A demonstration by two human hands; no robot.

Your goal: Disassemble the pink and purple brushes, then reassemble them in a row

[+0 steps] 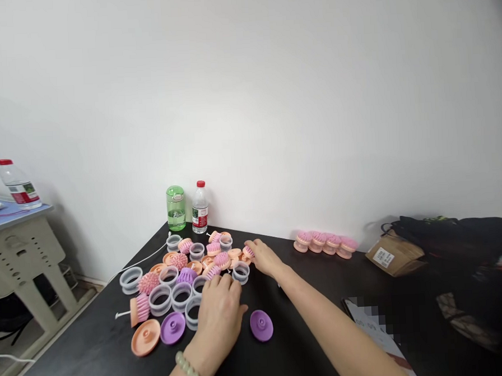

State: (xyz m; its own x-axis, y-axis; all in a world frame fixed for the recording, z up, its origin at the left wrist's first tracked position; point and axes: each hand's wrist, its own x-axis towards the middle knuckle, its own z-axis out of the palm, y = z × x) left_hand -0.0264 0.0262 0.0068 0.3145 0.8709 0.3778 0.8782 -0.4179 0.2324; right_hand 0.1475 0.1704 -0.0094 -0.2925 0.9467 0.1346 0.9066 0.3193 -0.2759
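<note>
Seen from the head camera, two bare forearms reach across a black table (293, 343) toward a scattered pile of plastic parts. The right hand (265, 257) is narrowly closed at the far edge of the pile, and its fingertips (252, 245) appear to pinch a small pink bristled brush head (248, 252), though the view is too small to be sure. The left hand (219, 313), with a pale green bead bracelet (191, 372) at its wrist, is curved downward over the pile's near side. Whether it holds anything cannot be told.

Just beyond and left of the left hand lie translucent grey rings (171, 297) among pink brush heads. Further left are a peach disc (145, 337) and a purple disc (173, 328). A second purple disc (261, 325) sits alone to that hand's right.

Beyond the right hand, a row of pink-and-peach brushes (325, 243) stands by the wall. Further right are a cardboard parcel (395, 256) and dark cloth (455, 233). A green bottle (176, 209) and a water bottle (199, 208) stand behind the pile.
</note>
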